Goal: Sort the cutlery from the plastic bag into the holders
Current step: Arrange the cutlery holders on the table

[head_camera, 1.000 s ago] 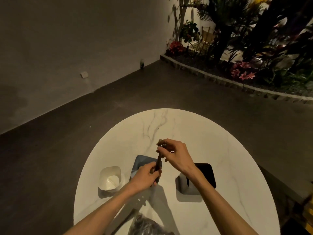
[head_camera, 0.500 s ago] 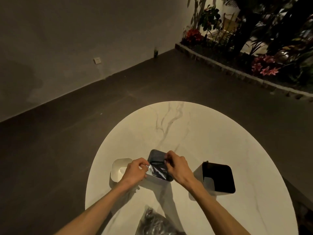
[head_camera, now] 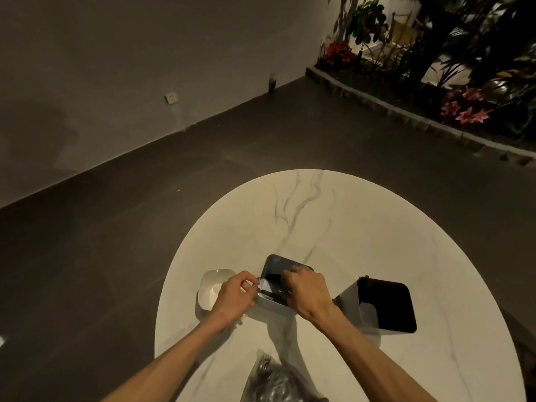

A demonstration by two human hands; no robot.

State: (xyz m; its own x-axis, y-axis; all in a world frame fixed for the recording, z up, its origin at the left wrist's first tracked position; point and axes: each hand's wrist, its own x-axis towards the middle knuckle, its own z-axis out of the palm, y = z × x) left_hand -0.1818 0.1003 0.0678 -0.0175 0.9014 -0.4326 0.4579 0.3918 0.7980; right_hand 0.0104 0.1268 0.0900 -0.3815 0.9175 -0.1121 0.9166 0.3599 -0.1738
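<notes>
A thin, crinkly, slippery wrapper (head_camera: 265, 285) is pinched by both hands, left hand (head_camera: 235, 294) at 9 o'clock and right hand (head_camera: 307, 288) at 3 o'clock, over the blue holder (head_camera: 275, 261); it is best gripped at its edges.

I count three holders on one marble table (head_camera: 333, 227): one white holder (head_camera: 211, 288), one blue-grey holder (head_camera: 274, 264) and one black-lined holder (head_camera: 385, 306). One plastic bag (head_camera: 275, 381) lies at the near edge. Two hands are visible, the left hand (head_camera: 235, 294) and the right hand (head_camera: 307, 291).
</notes>
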